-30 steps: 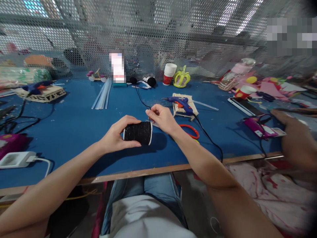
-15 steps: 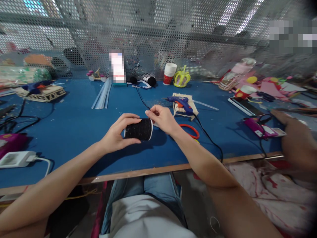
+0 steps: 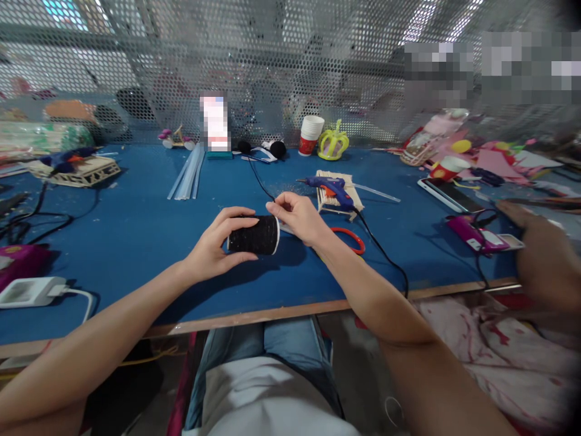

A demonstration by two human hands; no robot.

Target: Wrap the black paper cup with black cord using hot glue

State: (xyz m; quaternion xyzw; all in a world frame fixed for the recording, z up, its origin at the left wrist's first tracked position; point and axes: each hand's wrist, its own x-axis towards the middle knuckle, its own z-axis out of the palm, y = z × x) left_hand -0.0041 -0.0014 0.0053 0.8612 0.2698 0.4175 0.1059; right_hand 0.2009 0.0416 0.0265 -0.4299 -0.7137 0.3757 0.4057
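Clock read from the black cylinder (image 3: pixel 254 236), held on its side above the near middle of the blue table (image 3: pixel 149 236), white rim facing 3 o'clock. Left hand (image 3: pixel 215 245), at 9, clasps it, fingers over the top, thumb along the near side. Right hand (image 3: pixel 293 213), at 2, has thumb and forefinger pinched together, seemingly on the black cord (image 3: pixel 261 181), which comes in from 12, near the dark balls (image 3: pixel 278 149); the exact grip is hidden. Main risk, my judgement: slack. Should that pinch loosen, the cord could droop and the black covering loosen or bunch toward the rim. Too hard a left clasp might dent the wall if it is thin; too light, and the cylinder could roll or slip. Scissors (image 3: pixel 351 239) lie at 3, partly under the right forearm, so a low sweep could knock them or catch the cord. Glue gun (image 3: pixel 333 189) at 2, on a stick rack (image 3: pixel 358 195), nozzle toward 9, near the right knuckles; cannot tell if hot. Its lead (image 3: pixel 379 254) trails to 4, beside the forearm: an elbow snag could drag the gun off.
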